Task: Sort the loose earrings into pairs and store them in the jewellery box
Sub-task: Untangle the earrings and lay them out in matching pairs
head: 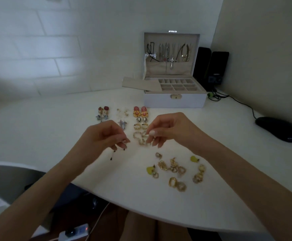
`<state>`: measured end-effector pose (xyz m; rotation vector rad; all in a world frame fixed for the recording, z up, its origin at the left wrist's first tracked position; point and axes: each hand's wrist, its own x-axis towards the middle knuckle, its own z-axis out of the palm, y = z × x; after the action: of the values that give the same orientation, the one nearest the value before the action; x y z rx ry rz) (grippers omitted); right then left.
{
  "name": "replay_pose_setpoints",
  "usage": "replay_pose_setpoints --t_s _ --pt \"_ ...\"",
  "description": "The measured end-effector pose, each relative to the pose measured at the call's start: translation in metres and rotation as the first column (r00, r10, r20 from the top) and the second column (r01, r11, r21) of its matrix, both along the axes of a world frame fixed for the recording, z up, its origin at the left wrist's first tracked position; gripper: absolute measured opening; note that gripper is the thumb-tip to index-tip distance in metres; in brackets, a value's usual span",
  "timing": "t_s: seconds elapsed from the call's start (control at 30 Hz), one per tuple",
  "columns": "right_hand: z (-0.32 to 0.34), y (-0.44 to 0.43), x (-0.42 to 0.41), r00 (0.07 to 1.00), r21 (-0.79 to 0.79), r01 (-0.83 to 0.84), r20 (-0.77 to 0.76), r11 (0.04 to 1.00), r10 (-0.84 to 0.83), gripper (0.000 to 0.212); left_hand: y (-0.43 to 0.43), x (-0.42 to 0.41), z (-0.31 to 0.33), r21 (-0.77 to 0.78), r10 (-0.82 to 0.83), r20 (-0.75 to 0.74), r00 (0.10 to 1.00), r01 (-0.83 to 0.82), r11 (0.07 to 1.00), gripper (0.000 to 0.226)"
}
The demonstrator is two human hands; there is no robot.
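while my left hand (pixel 107 136) pinches the beaded drops (pixel 114 153) dangling beneath it, i'd lay them untangled just ahead; whether my right hand (pixel 169 129) holds anything, i cannot tell.

left hand (pixel 105 134) pinches thin drop earrings (pixel 114 151); right hand (pixel 169 129) over gold earrings (pixel 140 138), grip unclear; box (pixel 174 100) open

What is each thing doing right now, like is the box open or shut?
jewellery box, open, lid upright.
box compartments, look empty.
necklaces, hanging in the lid.
left hand, pinches thin dangly earrings.
right hand, fingertips at a pale gold earring; grip unclear.
paired earrings, lying two by two.
gold earrings, loose, unsorted.
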<state>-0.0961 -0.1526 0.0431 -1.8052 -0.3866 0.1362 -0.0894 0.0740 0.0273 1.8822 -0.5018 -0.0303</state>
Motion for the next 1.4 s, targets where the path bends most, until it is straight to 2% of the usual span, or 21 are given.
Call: replay_pose_setpoints --t_s 0.17,0.3,0.5,0.6,0.77,1.07,1.4 --pt "0.007 0.05 0.018 0.994 -0.046 -0.103 -0.028 0.994 0.102 0.02 0.032 0.011 -0.002 -0.006 0.194 -0.014 0.981 -0.195 0.981 0.013" --pt "0.0 0.088 0.037 0.999 -0.16 0.011 0.036 0.987 -0.005 0.011 0.05 0.019 -0.008 0.032 0.283 0.015 0.959 -0.284 0.958 0.008" --pt "-0.01 0.12 0.06 0.992 -0.315 0.116 0.075 0.942 -0.097 0.012 0.064 0.037 -0.022 0.261 0.316 0.136 0.939 -0.342 0.903 0.007" --pt "-0.015 0.128 0.065 0.991 -0.402 0.128 0.079 0.907 -0.105 0.017 0.066 0.044 -0.028 0.294 0.287 0.136 0.948 -0.316 0.902 0.012" --pt "-0.019 0.134 0.067 0.981 -0.567 0.165 0.182 0.807 -0.072 0.019 0.067 0.051 -0.039 0.365 0.308 0.18 0.934 -0.354 0.861 0.009" --pt "-0.022 0.133 0.068 0.973 -0.614 0.182 0.226 0.768 -0.05 0.022 0.063 0.054 -0.042 0.376 0.277 0.208 0.938 -0.338 0.862 0.01" --pt "-0.026 0.132 0.07 0.968 -0.597 0.203 0.24 0.776 -0.069 0.017 0.061 0.055 -0.044 0.374 0.266 0.222 0.938 -0.334 0.865 0.008"
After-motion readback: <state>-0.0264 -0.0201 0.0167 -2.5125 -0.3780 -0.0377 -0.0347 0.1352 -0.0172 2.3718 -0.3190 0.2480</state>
